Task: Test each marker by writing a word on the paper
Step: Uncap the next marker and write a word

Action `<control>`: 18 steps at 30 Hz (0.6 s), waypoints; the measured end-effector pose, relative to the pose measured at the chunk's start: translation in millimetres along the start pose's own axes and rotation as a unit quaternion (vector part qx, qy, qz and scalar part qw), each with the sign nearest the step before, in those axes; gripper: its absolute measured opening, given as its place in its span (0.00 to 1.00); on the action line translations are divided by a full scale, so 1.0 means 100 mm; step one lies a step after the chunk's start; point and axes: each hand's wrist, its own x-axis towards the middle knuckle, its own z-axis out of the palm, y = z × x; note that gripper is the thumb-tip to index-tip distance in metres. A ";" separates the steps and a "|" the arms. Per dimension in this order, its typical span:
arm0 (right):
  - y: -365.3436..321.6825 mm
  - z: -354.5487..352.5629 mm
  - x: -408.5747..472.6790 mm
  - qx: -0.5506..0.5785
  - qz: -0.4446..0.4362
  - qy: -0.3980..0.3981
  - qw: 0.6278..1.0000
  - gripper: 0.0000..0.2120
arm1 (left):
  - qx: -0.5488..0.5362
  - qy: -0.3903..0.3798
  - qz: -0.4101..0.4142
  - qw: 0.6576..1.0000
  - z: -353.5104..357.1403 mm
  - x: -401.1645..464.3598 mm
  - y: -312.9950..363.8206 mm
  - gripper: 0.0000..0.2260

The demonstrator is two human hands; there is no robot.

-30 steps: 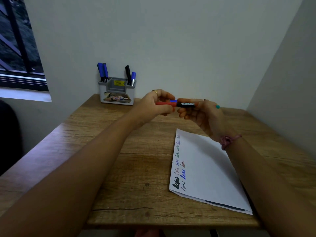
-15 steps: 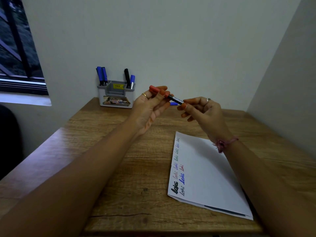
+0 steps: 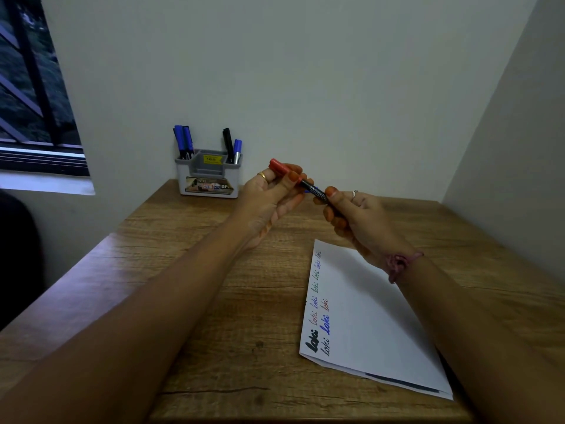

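Observation:
I hold a black-barrelled marker [image 3: 316,191] with a red cap [image 3: 279,167] in the air above the far part of the desk. My left hand [image 3: 272,197] pinches the red cap between thumb and fingers. My right hand [image 3: 354,218] grips the black barrel, fingers curled round it. Cap and barrel touch at the joint. A bit of blue shows behind the barrel. The white paper [image 3: 376,325] lies on the desk below my right wrist, with several short words in black, blue, green and red along its left edge.
A grey pen holder [image 3: 209,175] stands against the back wall with two blue markers [image 3: 182,140] on its left and a black and a blue one [image 3: 231,145] on its right. Walls close the wooden desk [image 3: 189,270] at back and right. A window is at left.
Both hands rose slightly and the marker tilted, its red cap end now up to the left. My left hand shifted its hold on the cap, and my right hand's fingers curled round the barrel.

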 end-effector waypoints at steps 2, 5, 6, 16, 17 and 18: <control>0.02 -0.01 0.01 0.017 0.013 -0.005 1.000 0.14 | 0.003 -0.003 -0.002 1.000 -0.01 0.01 0.00 0.06; 0.06 0.00 0.04 0.024 0.029 -0.025 0.999 0.14 | 0.003 -0.002 -0.007 1.000 -0.03 0.01 0.00 0.06; 0.03 0.00 0.04 0.018 0.038 -0.036 0.998 0.14 | 0.003 0.000 -0.010 1.000 -0.03 0.01 0.00 0.07; 0.67 -0.83 0.39 -0.436 0.112 -0.208 0.868 0.07 | 0.023 0.167 0.049 0.984 -0.33 0.13 0.03 0.09; 1.01 -1.05 0.47 -0.440 0.161 -0.227 0.854 0.04 | 0.027 0.182 0.056 0.981 -0.37 0.14 0.05 0.08; 1.15 -1.15 0.46 -0.466 0.157 -0.223 0.842 0.04 | 0.028 0.195 0.063 0.978 -0.40 0.14 0.05 0.08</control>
